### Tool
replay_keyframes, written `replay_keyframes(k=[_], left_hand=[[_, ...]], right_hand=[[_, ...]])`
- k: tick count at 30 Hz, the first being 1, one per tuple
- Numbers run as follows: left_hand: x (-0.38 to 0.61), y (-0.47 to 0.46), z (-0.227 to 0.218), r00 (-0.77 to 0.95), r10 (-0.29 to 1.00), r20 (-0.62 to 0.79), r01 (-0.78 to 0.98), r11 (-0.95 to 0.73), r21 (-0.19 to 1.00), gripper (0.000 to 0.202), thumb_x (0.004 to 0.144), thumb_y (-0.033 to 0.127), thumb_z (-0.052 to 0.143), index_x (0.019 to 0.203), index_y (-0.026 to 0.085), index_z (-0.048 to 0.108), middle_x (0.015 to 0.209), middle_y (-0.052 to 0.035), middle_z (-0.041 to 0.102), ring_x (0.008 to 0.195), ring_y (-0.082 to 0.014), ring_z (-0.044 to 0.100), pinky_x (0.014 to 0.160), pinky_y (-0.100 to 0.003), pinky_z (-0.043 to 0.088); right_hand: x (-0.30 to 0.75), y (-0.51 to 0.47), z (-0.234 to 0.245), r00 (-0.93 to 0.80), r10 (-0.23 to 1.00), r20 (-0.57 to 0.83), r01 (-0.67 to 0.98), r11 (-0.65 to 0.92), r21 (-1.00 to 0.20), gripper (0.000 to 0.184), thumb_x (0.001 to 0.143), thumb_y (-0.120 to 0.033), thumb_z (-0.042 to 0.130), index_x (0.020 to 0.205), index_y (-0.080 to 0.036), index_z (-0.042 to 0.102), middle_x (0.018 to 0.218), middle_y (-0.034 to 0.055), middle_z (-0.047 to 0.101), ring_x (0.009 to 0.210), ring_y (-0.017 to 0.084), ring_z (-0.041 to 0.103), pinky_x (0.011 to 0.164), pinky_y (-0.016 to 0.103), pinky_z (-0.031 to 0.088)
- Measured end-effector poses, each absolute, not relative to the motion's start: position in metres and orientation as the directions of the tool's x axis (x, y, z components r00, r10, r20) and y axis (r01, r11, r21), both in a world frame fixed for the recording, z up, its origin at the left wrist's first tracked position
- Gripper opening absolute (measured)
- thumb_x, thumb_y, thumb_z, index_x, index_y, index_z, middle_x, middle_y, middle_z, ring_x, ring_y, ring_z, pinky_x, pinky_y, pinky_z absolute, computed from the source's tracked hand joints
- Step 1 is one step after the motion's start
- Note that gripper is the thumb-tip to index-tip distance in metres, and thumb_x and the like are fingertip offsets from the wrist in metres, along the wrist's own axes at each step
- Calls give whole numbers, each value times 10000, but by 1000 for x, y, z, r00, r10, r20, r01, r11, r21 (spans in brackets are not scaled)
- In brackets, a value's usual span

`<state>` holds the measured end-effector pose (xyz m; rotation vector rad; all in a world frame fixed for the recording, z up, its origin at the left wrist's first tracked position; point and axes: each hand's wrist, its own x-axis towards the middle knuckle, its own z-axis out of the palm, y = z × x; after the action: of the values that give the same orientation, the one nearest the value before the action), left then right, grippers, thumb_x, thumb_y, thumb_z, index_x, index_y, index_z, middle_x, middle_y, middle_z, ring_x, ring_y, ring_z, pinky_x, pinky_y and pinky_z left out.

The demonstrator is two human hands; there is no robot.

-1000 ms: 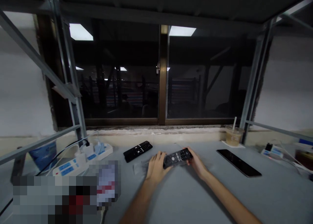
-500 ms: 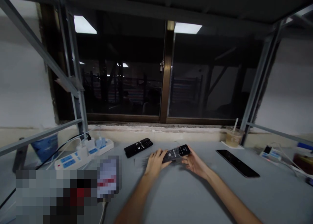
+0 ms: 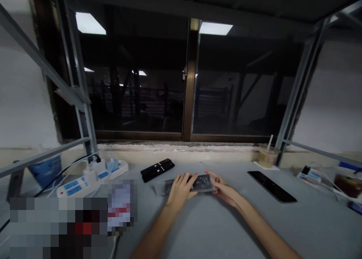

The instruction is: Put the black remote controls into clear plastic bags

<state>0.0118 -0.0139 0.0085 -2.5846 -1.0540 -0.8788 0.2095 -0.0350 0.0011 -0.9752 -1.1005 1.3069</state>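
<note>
A black remote control (image 3: 202, 182) lies inside a clear plastic sleeve (image 3: 160, 189), whose loose end sticks out on the left. Across the middle of it lies my left hand (image 3: 181, 187), fingers over the top and thumb beneath, closed on the sleeved remote. My right hand (image 3: 221, 186) pinches the right end of the sleeve between thumb and fingers. Behind and to the left, a second black remote control (image 3: 157, 170) rests on the desk with its buttons up, apart from both hands.
At right lie a dark phone-like slab (image 3: 272, 186) and a drink cup with a straw (image 3: 267, 156). A white power strip (image 3: 92, 178) with plugs and cables stands at left, near a blue container (image 3: 46, 172). Metal posts (image 3: 294, 85) flank the window.
The remote's right end, bare and dark before, now shows under clear plastic. The sleeve's loose end has come into view left of my left hand. The whole view has shifted slightly.
</note>
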Motion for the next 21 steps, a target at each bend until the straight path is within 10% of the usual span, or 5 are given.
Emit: replay_keyframes(k=[21], left_hand=[[26,-35,24,577,621,530,706,-706,58,448,775,289,598,1202,254,468,965,-30,588,868,-199,583,792,-335,463]], right_hand=[[195,-42,14,-45,979,200,21,201,-979,320,668,-392,663,912,-185,658,830,33,652,758,163,583,710,289,471]])
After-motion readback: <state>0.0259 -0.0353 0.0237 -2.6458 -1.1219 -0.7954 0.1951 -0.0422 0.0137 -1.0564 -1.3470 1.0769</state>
